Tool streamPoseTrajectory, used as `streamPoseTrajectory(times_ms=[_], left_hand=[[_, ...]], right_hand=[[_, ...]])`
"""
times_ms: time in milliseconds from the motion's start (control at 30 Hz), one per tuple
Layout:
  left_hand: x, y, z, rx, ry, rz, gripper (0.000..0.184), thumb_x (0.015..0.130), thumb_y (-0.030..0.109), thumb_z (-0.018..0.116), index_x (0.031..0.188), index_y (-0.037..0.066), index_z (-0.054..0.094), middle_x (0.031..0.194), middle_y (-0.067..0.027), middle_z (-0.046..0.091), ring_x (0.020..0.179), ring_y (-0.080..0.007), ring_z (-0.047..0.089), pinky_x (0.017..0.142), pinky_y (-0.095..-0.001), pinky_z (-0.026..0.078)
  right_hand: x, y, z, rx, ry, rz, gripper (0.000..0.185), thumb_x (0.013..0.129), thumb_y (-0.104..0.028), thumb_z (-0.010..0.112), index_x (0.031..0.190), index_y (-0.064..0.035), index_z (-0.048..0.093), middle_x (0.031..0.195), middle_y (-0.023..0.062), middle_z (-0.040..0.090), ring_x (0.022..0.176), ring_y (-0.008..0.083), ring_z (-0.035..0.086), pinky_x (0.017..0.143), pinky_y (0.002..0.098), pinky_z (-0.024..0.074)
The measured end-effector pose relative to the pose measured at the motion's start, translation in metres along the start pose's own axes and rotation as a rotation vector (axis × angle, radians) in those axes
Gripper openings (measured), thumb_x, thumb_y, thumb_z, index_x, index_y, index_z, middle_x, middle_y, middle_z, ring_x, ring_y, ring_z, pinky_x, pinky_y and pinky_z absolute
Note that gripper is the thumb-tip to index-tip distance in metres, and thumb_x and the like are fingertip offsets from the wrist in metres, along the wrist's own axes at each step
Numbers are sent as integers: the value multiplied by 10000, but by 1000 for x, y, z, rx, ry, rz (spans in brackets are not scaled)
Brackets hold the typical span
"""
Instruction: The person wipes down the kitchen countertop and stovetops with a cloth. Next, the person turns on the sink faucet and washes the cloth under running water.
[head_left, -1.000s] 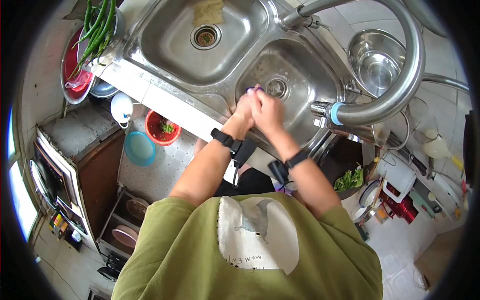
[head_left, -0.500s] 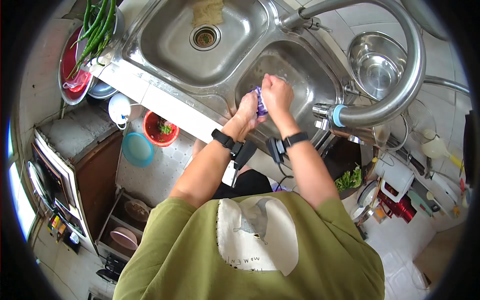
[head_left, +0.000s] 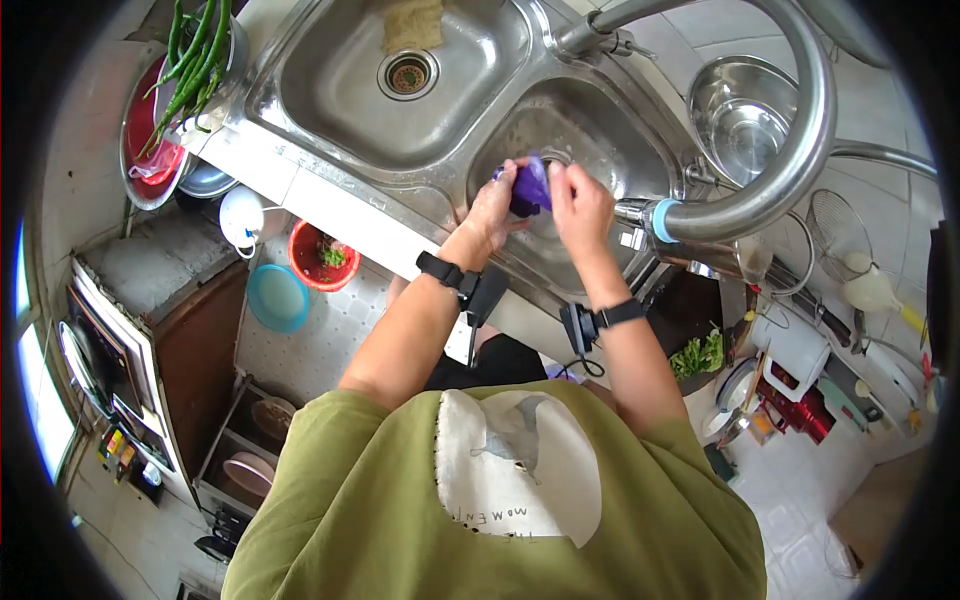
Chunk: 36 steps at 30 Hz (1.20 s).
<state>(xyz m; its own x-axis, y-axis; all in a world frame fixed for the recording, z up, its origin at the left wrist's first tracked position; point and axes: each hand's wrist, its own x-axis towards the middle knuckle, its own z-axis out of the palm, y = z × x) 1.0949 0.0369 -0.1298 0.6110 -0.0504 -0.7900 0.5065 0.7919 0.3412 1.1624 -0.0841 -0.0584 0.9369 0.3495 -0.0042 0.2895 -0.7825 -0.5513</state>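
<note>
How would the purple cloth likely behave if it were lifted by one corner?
The purple cloth would probably hang floppy, since it bunches and folds at the left hand. It looks thin, so it is likely fairly light. It may be heavier and slippery if wet; it is over the sink, but I cannot tell.

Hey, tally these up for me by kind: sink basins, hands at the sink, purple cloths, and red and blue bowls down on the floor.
Sink basins, left basin and right basin: 2
Hands, left hand and right hand: 2
Purple cloth: 1
Red bowl: 1
Blue bowl: 1
Total: 7
</note>
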Motion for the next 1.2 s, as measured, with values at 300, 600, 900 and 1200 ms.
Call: streamPoseTrajectory(times_ms=[300,600,900,1200], left_hand=[[-4,6,2,-492,-320,52,486,1136,396,296,1537,187,473,1462,-129,569,1323,-313,571,1138,-502,455],[-18,10,5,-225,-57,-41,561,1106,514,366,1503,139,493,1516,-133,503,1350,-315,532,1127,-613,409],[29,-20,-18,-407,-121,23,277,1075,333,553,1106,70,636,908,-98,688,789,-227,674,717,-382,592],[4,-10,-3,-265,-92,133,288,1092,180,402,1301,97,581,1178,-87,663,1030,-205,665,940,-416,561]], right_hand=[[-17,58,48,595,-77,272,429,963,-383,734,1189,-28,656,1014,113,704,998,224,663,937,392,516],[13,46,30,738,-9,212,483,879,-304,828,1241,-68,612,1279,162,619,1107,232,615,944,387,518],[-39,-29,39,173,-124,42,363,956,-333,698,713,-81,600,609,142,618,545,363,611,555,471,467],[-4,48,78,529,-46,399,437,1029,-467,575,1016,-46,692,900,142,726,848,312,686,828,414,524]])
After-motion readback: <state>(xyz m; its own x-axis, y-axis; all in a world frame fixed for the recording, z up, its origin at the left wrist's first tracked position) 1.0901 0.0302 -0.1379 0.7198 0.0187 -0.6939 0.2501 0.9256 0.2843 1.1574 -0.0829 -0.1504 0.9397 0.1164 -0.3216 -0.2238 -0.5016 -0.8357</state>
